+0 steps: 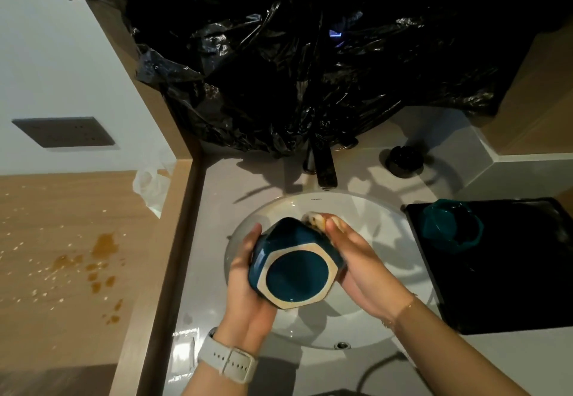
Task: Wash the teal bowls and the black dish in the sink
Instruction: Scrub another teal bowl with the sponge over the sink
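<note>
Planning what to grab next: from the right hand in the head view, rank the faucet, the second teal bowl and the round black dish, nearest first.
From the right hand:
1. Faucet, behind the sink.
2. Second teal bowl, to the right on the black mat.
3. Round black dish, back right on the counter.

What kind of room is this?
Probably a bathroom or small washroom: a round white sink set in a pale counter, a dark tap behind it, and a wall socket.
</note>
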`<state>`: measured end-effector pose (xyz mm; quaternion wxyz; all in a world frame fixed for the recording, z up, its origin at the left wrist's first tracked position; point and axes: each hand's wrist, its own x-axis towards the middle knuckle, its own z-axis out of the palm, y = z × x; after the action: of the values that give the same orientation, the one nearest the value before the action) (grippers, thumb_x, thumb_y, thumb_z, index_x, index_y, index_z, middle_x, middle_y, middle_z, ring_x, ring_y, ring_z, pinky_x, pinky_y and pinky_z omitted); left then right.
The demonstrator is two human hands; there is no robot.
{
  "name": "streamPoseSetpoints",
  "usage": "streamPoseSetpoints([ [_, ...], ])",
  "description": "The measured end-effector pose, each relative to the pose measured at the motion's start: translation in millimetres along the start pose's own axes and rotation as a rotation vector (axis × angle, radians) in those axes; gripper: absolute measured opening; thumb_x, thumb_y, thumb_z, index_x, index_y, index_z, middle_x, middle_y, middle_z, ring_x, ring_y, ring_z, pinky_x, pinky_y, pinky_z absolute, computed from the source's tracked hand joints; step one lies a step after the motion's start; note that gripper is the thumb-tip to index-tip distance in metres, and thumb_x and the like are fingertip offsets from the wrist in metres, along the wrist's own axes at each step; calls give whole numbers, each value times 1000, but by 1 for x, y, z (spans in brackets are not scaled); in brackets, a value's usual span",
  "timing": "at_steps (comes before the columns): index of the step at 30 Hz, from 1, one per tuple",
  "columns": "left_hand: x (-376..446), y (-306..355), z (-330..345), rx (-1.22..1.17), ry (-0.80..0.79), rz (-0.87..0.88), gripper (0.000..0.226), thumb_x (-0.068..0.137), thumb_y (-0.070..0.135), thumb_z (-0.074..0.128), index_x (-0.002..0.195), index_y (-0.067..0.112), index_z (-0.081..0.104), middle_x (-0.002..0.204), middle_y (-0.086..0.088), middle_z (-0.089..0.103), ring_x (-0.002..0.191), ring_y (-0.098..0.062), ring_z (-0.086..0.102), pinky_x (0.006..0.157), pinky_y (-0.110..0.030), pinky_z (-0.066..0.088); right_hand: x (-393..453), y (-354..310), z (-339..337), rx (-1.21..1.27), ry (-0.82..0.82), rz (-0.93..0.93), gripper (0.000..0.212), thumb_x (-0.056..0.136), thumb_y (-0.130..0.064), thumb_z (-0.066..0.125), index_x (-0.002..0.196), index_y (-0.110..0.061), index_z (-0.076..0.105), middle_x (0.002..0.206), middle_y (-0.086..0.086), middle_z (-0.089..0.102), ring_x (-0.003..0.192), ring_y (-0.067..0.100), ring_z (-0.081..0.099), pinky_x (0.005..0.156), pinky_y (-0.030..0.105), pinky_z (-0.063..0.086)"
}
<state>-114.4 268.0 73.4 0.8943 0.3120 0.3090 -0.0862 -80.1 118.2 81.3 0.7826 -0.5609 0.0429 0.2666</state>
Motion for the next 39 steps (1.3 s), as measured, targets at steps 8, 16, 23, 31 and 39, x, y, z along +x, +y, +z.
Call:
streamPoseSetpoints([
  [8, 8, 4, -9, 283, -66, 41, 30, 79, 40, 63, 87, 14, 77, 91, -12, 74, 78, -23, 70, 78, -38, 50, 8, 3, 6, 171, 171, -45, 34, 79, -29, 68, 105, -7, 68, 101, 9, 70, 94, 21, 66, 81, 28, 55],
  [16, 8, 4, -5, 753, -280, 239, 70, 65, 50, 77, 72, -10, 43, 69, -14, 43, 66, -25, 41, 59, -31, 31, 8, -19, 1, -340, 76, -125, 9, 80, -27, 75, 78, -19, 70, 76, 0, 67, 74, 12, 62, 71, 27, 49],
  [23, 1, -19, 5, 432, -50, 265, 56, 66, 40, 79, 79, -8, 53, 79, -17, 56, 70, -30, 54, 61, -32, 44, 0, -15, -2, -242, 187, -140, 17, 95, -26, 54, 103, -19, 68, 94, -10, 73, 83, 2, 66, 68, 11, 48],
  [31, -5, -12, 5, 609, 42, 424, 54, 60, 50, 77, 67, 3, 52, 66, -16, 54, 62, -27, 58, 51, -30, 45, -14, -6, 17, -506, 123, -251, 22, 92, -47, 50, 109, -46, 64, 119, -18, 61, 106, -17, 52, 85, 1, 40],
  [39, -5, -8, 1, 512, 42, 380, 40, 65, 39, 83, 75, 8, 60, 75, -18, 59, 70, -29, 61, 62, -33, 49, -13, 2, 20, -555, 119, -298, 22, 91, -43, 55, 111, -46, 63, 124, -18, 57, 117, -7, 51, 93, 9, 42],
])
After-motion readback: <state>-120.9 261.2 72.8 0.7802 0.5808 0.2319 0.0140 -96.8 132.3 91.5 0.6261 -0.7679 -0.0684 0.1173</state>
